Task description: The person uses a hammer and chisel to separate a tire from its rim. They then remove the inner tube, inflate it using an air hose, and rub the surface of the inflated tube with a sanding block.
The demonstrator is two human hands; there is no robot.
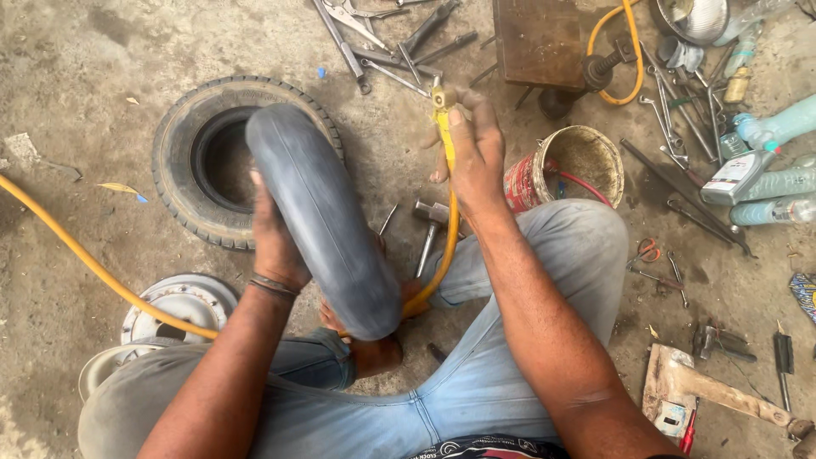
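The grey inner tube [323,217] stands on edge between the person's knees, swollen and slanting from upper left, above the tyre, down to lower right near the bare foot. The left hand [274,242] presses against the tube's left flank, palm and fingers wrapped round its curve from behind, so the tube lies to the right of the palm and partly hides the fingertips; a dark band circles that wrist. The right hand [474,153] is raised just beyond the tube's upper right, closed around the brass nozzle [442,100] of the yellow air hose [449,229], thumb on top. From that fist the hose runs straight down, bends under the tube's lower end, and passes out of sight behind it; another stretch of the hose crosses the floor at the left.

Behind the tube, a small black tyre [191,149] lies flat on the concrete floor [76,76]. A metal wheel rim [183,302] rests by the left knee. A hammer [429,225] lies just right of the tube, between it and the hose. Farther right stands a rusty red tin bucket [569,166], and beyond it a scatter of spanners [671,119] and plastic bottles [769,183]. More wrenches [374,42] lie at the top, beside a wooden stool [540,38].
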